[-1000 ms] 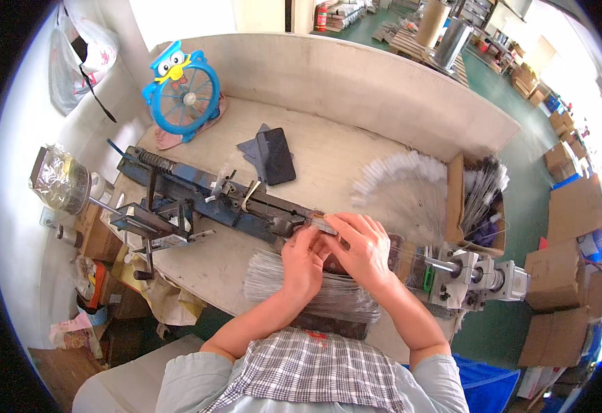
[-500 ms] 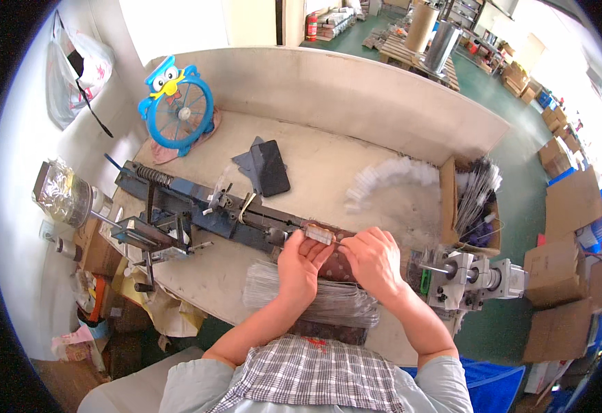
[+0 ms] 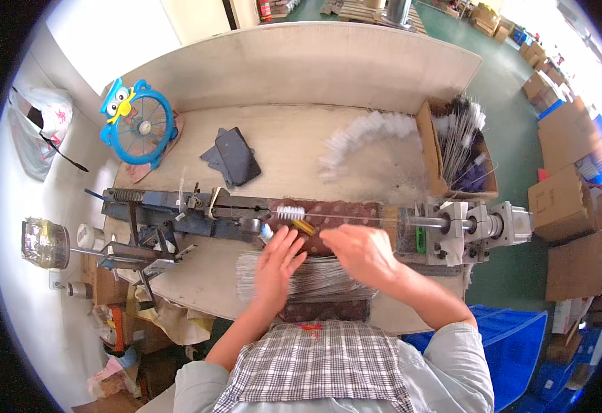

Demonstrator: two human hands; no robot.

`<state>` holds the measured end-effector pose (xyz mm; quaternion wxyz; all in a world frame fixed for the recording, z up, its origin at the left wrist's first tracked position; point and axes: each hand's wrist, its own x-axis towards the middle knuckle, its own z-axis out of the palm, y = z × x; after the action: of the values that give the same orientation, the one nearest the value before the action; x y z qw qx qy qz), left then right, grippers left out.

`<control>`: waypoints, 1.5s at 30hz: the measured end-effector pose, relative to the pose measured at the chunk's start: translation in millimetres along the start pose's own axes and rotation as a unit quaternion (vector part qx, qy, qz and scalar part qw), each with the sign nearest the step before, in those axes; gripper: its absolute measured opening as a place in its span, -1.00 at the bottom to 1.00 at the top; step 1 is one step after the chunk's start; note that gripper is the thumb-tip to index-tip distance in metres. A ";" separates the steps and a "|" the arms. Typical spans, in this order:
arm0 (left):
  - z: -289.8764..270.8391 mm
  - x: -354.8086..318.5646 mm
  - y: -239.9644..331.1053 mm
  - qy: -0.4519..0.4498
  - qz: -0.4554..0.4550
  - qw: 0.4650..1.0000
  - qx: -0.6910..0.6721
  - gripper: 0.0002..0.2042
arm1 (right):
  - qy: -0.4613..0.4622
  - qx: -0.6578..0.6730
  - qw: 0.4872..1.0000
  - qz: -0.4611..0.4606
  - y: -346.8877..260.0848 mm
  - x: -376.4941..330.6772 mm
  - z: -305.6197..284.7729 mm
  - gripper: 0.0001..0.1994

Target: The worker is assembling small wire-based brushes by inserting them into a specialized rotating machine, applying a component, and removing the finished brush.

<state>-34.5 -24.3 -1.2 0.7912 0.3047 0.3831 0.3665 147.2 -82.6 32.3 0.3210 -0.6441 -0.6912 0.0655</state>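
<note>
At bench centre, on the long blue twisting machine [image 3: 197, 206]: small white brush [image 3: 290, 213] lying on the wire line. Left hand [image 3: 277, 265] spread open just below it, touching nothing firmly; right hand [image 3: 359, 251] open, flat over the wire bundle [image 3: 314, 282]. Best kept steady, fingertips clear of the spindle [image 3: 445, 222], tuft centred.

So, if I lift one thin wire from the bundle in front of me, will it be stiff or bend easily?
Probably it bends and springs: each wire in the bundle looks long and very thin. It should be light for its length. Loose on the flat table, the wires may roll or slide apart, so picking just one with the left hand could be fiddly.
</note>
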 end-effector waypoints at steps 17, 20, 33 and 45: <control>-335.4 -51.6 114.3 0.586 0.202 0.777 -0.111 -0.60 | -0.158 -0.059 0.981 0.094 16.4 -34.2 -0.7 -0.87; -282.3 -39.5 90.1 0.591 0.230 0.765 -0.111 -0.60 | -0.142 -0.065 0.981 0.114 13.0 -35.0 -2.2 -0.89; -36.6 -6.1 6.1 -0.003 0.066 0.998 0.004 -0.71 | -0.206 -0.128 0.970 0.006 9.5 -43.8 -61.6 -0.77; -9.7 -21.1 93.7 -0.150 -0.154 0.921 -0.325 -0.50 | -0.066 -0.260 0.962 0.058 12.1 -19.3 -113.3 -0.76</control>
<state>-84.2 11.6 73.3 0.9415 0.0196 0.1619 0.2948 216.6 -135.3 108.2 0.0920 -0.7385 -0.6656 -0.0562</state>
